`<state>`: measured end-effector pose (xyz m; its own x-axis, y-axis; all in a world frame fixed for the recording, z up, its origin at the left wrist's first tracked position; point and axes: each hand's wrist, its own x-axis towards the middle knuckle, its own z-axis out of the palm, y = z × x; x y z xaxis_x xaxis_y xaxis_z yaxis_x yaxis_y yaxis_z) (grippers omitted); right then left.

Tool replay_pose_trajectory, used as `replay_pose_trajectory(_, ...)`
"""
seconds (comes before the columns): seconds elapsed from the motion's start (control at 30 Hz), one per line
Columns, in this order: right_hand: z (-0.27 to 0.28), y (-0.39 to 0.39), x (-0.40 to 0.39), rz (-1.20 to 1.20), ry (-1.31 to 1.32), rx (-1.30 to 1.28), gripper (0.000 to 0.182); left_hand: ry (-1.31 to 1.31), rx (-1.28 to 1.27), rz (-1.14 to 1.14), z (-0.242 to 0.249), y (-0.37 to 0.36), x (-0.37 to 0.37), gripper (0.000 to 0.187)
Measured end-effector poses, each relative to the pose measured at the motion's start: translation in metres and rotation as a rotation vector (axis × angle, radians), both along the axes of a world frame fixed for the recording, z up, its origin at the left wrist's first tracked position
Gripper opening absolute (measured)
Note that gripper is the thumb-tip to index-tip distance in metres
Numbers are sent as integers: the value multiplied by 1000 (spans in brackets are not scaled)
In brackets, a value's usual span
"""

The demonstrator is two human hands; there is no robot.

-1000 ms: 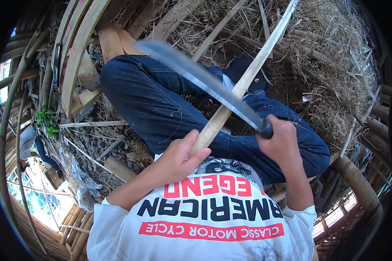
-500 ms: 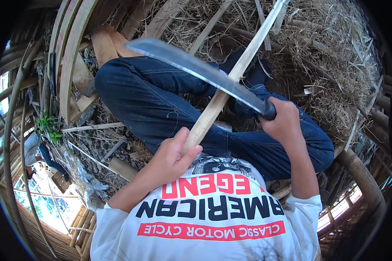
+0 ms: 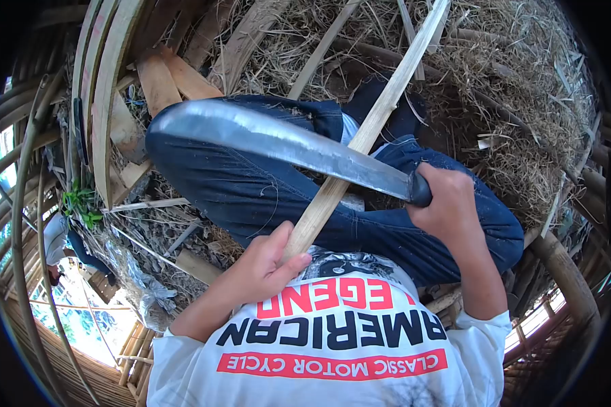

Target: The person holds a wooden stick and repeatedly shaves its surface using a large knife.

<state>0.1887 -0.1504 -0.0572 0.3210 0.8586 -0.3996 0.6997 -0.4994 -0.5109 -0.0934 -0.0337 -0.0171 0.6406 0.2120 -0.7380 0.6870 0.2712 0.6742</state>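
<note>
My left hand (image 3: 273,263) is closed around the near end of a long, pale bamboo strip (image 3: 319,209), close to my shirt. The strip slants up and to the right, away from my body and over my crossed legs. In my right hand (image 3: 445,200) is the dark handle of a machete (image 3: 271,136). Its broad, slightly curved blade points left and lies across the strip, covering a section of it. The flat of the blade shows bright, and its tip is over my left knee.
Dry straw and shavings (image 3: 523,102) cover the ground ahead and to the right. Long curved wooden slats (image 3: 112,88) stand at the upper left, beside flat wood pieces (image 3: 157,81). A bamboo pole (image 3: 567,278) is at the right. Another person (image 3: 58,244) is outside at far left.
The machete has come closer to my body along the strip, and its blade has turned to show more of its flat side. My left hand still grips the strip's end.
</note>
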Motion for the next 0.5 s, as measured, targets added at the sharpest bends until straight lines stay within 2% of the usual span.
replay_pose_trajectory(0.03, -2, 0, 4, 64, 0, 4, 18, -15, 15, -17, -1, 1, 1, 28)
replay_pose_trajectory(0.1, -23, 7, 18, -148, -28, 35, 13, 9, 12, -13, -4, 2, 1, 28)
replay_pose_trajectory(0.17, -28, 7, 16, -132, -53, 44, 19, 36, 24, 7, -7, 4, 0, 28)
replay_pose_trajectory(0.3, -17, 6, 3, -30, 63, 107, 18, -38, 11, -85, -3, 7, -5, 23)
replay_pose_trajectory(0.37, -29, 13, 21, -2, -91, 40, 19, 33, -10, -74, -6, 8, -7, 23)
replay_pose_trajectory(0.4, -41, 16, 32, -132, -60, 6, 19, 116, -51, 2, -1, 9, 2, 29)
replay_pose_trajectory(0.5, -35, 16, 18, -158, 2, 37, 19, 30, -16, -34, -9, 7, -7, 29)
